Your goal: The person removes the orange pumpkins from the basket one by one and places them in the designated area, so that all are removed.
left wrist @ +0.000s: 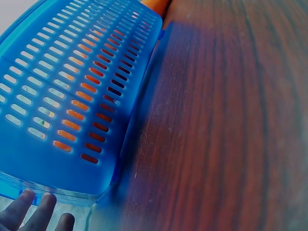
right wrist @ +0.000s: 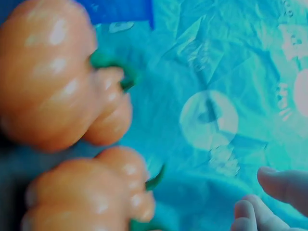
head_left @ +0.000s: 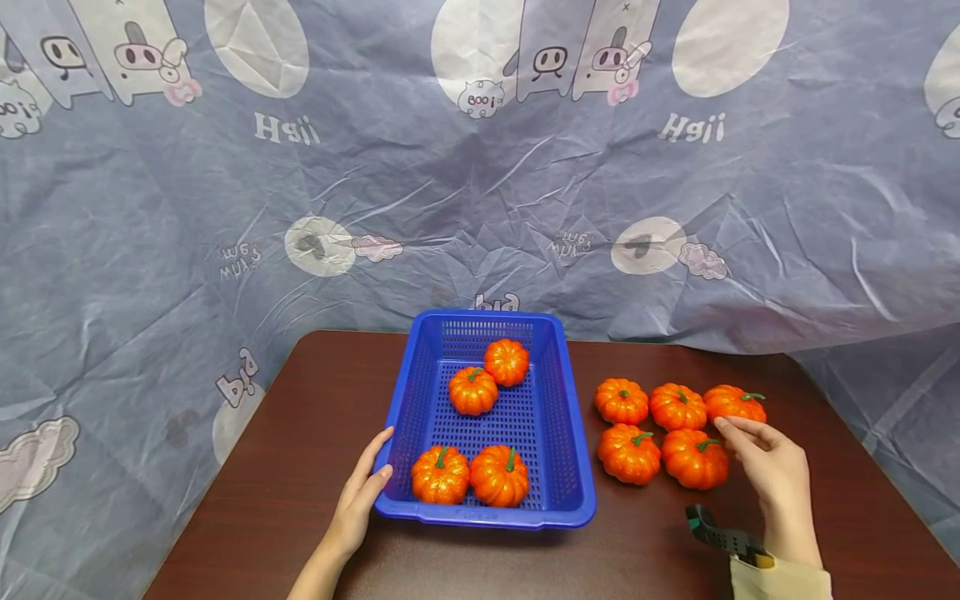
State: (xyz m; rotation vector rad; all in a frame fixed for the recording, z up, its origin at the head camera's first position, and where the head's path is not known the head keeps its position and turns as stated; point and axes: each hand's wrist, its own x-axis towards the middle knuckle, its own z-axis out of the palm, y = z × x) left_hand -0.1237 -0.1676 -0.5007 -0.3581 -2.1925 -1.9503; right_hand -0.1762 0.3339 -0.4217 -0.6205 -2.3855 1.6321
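Observation:
A blue perforated basket (head_left: 581, 467) stands on the table with several small orange pumpkins in it, two at the near end (head_left: 440, 475) and two toward the far end (head_left: 506, 362). My left hand (head_left: 352, 508) is at the basket's left wall, thumb and fingers fairly straight, fingertips on the rim; they show low in the left wrist view. To the basket's right several more pumpkins sit in two rows. My right hand (head_left: 776, 471) hovers at the right end of them, fingertips overlapping the back right pumpkin (head_left: 727, 402), beside the front right pumpkin (head_left: 696, 460). Nothing shows between its fingers in the right wrist view.
The dark brown wooden table (head_left: 285, 433) extends on both sides of the basket. A grey-blue printed cloth (head_left: 480, 183) hangs behind and around it. A dark strap device (head_left: 723, 533) sits at my right wrist, next to a pale sleeve (head_left: 780, 581).

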